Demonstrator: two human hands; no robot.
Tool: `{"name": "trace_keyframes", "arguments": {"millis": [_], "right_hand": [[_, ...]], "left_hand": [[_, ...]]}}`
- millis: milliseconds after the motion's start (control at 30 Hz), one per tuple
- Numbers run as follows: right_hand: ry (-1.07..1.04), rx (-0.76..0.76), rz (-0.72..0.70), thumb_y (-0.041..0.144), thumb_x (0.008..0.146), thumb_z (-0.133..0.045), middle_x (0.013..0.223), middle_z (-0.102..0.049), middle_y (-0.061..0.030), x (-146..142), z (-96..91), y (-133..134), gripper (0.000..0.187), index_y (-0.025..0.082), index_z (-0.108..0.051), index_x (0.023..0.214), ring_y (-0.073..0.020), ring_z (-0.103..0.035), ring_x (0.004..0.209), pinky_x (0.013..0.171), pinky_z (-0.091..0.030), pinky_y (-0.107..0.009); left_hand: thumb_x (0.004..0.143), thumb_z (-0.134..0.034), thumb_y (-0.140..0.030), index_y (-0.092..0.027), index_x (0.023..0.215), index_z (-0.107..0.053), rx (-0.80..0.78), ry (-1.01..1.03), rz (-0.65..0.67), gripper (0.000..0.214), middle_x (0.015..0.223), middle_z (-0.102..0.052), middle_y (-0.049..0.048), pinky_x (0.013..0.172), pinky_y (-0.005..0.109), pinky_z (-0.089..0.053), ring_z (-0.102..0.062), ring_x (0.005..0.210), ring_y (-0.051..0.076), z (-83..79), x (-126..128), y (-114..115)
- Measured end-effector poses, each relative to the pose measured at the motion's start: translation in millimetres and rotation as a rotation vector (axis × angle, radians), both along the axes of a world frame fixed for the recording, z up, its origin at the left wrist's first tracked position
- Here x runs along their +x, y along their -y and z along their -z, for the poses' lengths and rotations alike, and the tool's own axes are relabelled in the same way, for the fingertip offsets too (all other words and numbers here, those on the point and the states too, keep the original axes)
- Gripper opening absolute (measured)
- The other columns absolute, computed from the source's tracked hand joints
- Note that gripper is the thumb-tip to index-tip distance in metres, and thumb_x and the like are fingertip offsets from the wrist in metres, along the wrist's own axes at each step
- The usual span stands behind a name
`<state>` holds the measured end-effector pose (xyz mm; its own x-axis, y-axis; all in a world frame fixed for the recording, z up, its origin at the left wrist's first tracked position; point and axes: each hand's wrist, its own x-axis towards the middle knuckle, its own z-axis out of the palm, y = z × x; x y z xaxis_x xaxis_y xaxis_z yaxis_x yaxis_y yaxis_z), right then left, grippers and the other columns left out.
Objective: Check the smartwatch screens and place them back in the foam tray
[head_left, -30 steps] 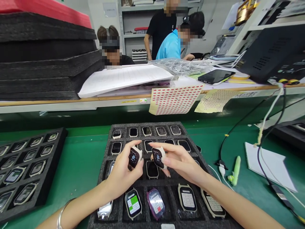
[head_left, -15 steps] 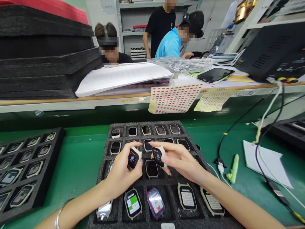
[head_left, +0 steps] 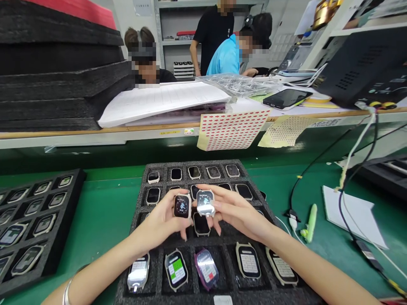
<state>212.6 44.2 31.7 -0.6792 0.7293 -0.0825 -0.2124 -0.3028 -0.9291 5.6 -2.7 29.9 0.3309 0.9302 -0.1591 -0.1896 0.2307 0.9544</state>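
Observation:
Side by side above a black foam tray [head_left: 222, 250], two smartwatch bodies without straps are held with lit screens facing me. My left hand [head_left: 163, 218] grips one smartwatch [head_left: 182, 206] by its edges, its dark screen showing a small blue figure. The other smartwatch [head_left: 205, 202], its screen bright with glare, is pinched between the fingers and thumb of my right hand [head_left: 237, 209]. Below them, more watch bodies lie in the tray's compartments, among them one with a green patch on its screen [head_left: 177, 270] and one in a purple case [head_left: 206, 269].
A second foam tray of watches [head_left: 71, 212] lies at the left. To the right are a green pen-like tool [head_left: 312, 222], white paper [head_left: 352, 216] and cables [head_left: 294, 216]. On the shelf sit stacked foam trays [head_left: 60, 84], papers and a phone [head_left: 286, 98]. Several people are behind it.
Both watches have turned so their screens face me more squarely. The right one now reflects bright light. My hands have drawn slightly closer together.

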Motion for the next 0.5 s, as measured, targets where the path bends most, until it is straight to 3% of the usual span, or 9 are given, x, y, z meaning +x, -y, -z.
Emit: {"name": "trace_keyframes", "arguments": {"millis": [100, 167, 300, 500], "right_hand": [[0.022, -0.042, -0.001, 0.025, 0.088, -0.06, 0.099, -0.06, -0.0096, 0, 0.5, -4, 0.04, 0.016, -0.05, 0.126, -0.0166, -0.063, 0.073, 0.053, -0.052, -0.024], [0.048, -0.016, 0.026, 0.025, 0.087, -0.06, 0.099, -0.06, -0.0088, 1, 0.3, -5, 0.037, 0.017, -0.052, 0.123, -0.0139, -0.062, 0.068, 0.05, -0.05, -0.021], [0.14, 0.093, 0.078, 0.025, 0.087, -0.058, 0.094, -0.064, -0.0078, 2, 1.4, -6, 0.044, 0.018, -0.049, 0.13, -0.0116, -0.061, 0.055, 0.04, -0.046, -0.018], [0.169, 0.162, 0.039, 0.028, 0.088, -0.058, 0.102, -0.066, -0.0109, 3, 7.7, -5, 0.049, 0.017, -0.046, 0.134, -0.0146, -0.066, 0.056, 0.04, -0.049, -0.02]], "left_hand": [[0.074, -0.057, -0.007, -0.019, 0.115, -0.047, -0.116, 0.185, -0.045, 0.044, 0.102, -0.062, 0.0071, 0.08, 0.034, -0.052, -0.061, 0.096, 0.022, -6.5, -4, -1], [0.076, -0.053, -0.006, -0.017, 0.115, -0.047, -0.158, 0.233, -0.06, 0.041, 0.104, -0.064, 0.0092, 0.087, 0.04, -0.05, -0.061, 0.1, 0.024, -9.0, -6, -1], [0.08, -0.05, -0.009, -0.016, 0.117, -0.048, -0.199, 0.265, -0.075, 0.037, 0.104, -0.065, 0.0109, 0.088, 0.047, -0.049, -0.061, 0.103, 0.028, -7.4, -5, -1], [0.078, -0.051, -0.011, -0.019, 0.129, -0.043, -0.104, 0.123, -0.168, 0.052, 0.107, -0.066, 0.0087, 0.083, 0.041, -0.052, -0.062, 0.102, 0.028, 2.0, -1, -1]]}}
